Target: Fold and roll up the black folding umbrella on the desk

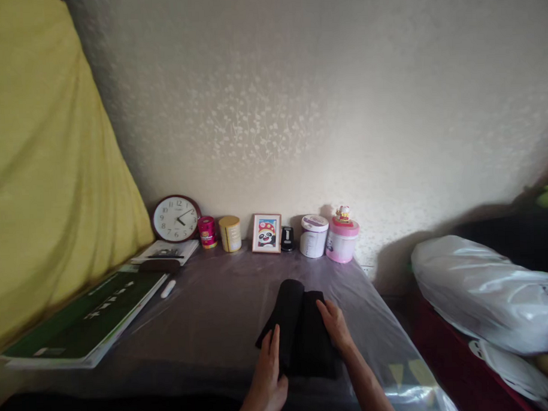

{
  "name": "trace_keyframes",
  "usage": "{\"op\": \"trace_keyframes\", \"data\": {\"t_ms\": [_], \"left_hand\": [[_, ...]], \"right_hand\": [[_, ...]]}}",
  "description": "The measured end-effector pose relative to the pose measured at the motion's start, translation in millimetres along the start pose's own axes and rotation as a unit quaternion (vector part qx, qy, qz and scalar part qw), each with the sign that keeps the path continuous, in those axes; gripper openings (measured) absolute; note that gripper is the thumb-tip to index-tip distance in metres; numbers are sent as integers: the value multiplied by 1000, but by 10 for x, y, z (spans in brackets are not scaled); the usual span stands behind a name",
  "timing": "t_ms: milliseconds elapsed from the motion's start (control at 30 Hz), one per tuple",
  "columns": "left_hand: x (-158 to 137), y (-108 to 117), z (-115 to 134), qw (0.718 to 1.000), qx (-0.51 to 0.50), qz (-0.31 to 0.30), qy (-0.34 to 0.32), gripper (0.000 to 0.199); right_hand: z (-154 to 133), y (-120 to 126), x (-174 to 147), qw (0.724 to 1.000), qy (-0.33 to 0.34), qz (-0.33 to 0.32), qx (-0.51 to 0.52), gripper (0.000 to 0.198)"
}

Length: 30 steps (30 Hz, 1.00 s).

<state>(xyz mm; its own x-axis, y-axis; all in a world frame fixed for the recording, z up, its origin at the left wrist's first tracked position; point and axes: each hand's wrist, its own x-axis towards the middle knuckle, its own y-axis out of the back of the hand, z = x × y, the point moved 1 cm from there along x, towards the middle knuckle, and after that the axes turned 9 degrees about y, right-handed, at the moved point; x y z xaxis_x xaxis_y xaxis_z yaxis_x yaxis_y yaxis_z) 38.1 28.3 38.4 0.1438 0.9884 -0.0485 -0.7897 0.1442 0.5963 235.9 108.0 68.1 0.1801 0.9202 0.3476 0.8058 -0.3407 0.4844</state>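
A black folded cloth (pixel 312 342) lies near the front of the table, its left part raised in a thick rounded fold. Its exact kind cannot be made out. My left hand (pixel 268 373) rests against the left side of that fold, with fingers stretched out along the fabric and the thumb apart. At the right edge of the cloth, my right hand (pixel 335 324) has its fingers bent over the fabric and grips it. The underside of the right hand is hidden.
Along the wall stand a clock (pixel 176 218), a pink tin (pixel 207 233), a yellow canister (pixel 230 234), a framed panda picture (pixel 266 233) and two tubs (pixel 314 237). A green book (pixel 87 317) and white pen-like object (pixel 168 289) lie left. A plastic-wrapped bundle (pixel 483 288) sits right.
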Motion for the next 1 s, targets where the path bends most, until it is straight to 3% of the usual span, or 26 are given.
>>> {"op": "trace_keyframes", "data": {"t_ms": [167, 367, 567, 767, 900, 1000], "left_hand": [[-26, 52, 123, 998, 50, -13, 37, 93], [-30, 42, 173, 994, 98, -10, 48, 92], [8, 14, 59, 993, 115, 8, 8, 89], [32, -120, -310, 986, 152, 58, 20, 66], [-54, -71, -518, 973, 191, 103, -75, 59], [-134, 49, -467, 947, 229, 181, -134, 57]], "right_hand": [[-261, -128, 86, 995, 57, 43, 75, 42], [-343, -505, 210, 998, 31, 35, 41, 45], [-348, -700, 247, 999, 3, -37, 7, 35], [-482, -757, 204, 988, 11, -155, 14, 23], [-626, -713, 126, 975, 66, -211, -13, 21], [-697, -690, 74, 967, 105, -224, -57, 21]]}}
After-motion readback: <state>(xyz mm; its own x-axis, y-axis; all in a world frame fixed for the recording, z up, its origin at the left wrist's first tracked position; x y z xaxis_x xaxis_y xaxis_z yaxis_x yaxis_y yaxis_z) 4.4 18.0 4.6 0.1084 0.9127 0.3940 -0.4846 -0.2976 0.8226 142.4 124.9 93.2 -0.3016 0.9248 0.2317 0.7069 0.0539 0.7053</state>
